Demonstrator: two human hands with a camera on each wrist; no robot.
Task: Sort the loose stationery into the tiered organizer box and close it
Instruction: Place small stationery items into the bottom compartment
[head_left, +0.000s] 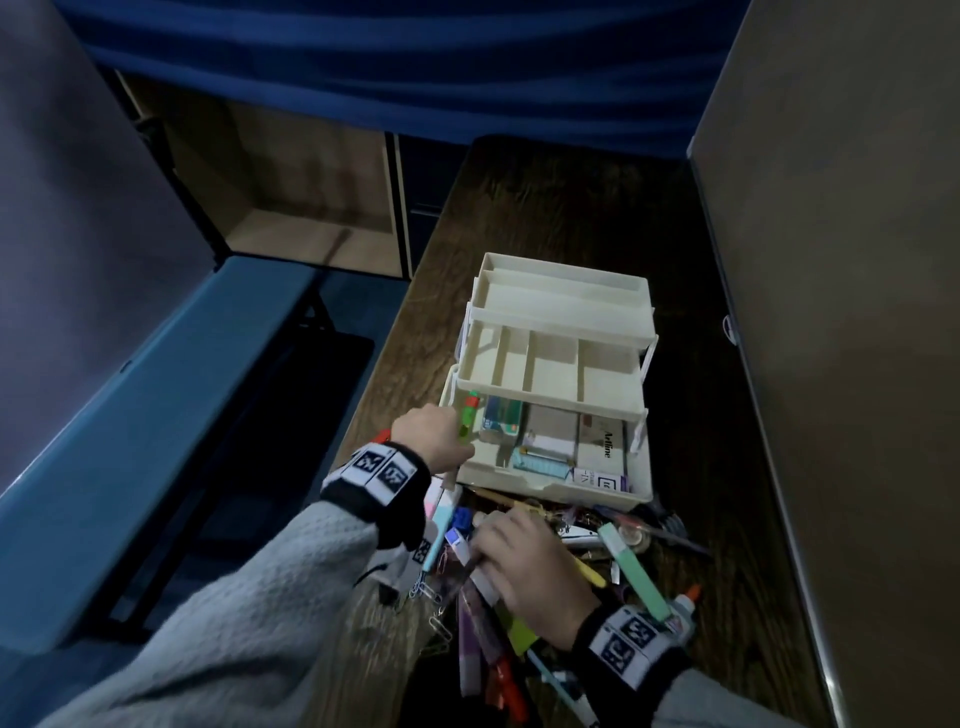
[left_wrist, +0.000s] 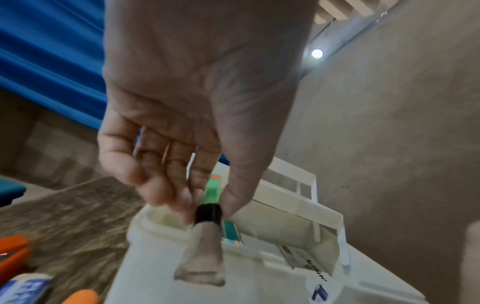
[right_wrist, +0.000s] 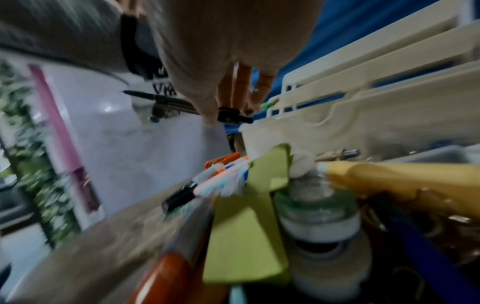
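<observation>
organizer box (head_left: 545, 332) sat open, my left hand (head_left: 434, 436) pinching a green marker (head_left: 467, 418) at its left edge, my right hand (head_left: 524, 561) gripping a black pen (right_wrist: 182, 105) over the pile.

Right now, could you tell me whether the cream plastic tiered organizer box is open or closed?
Open. The cream plastic tiered organizer box has its trays fanned back in steps, exposing the bottom compartment with cartons inside.

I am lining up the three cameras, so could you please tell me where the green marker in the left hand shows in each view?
Head: green marker, left of centre, at the organizer box left edge.
Left wrist: lower centre, pinched by the left hand.
Right wrist: cannot tell; perhaps a green speck.
Shared landmark: the cream organizer box.
</observation>
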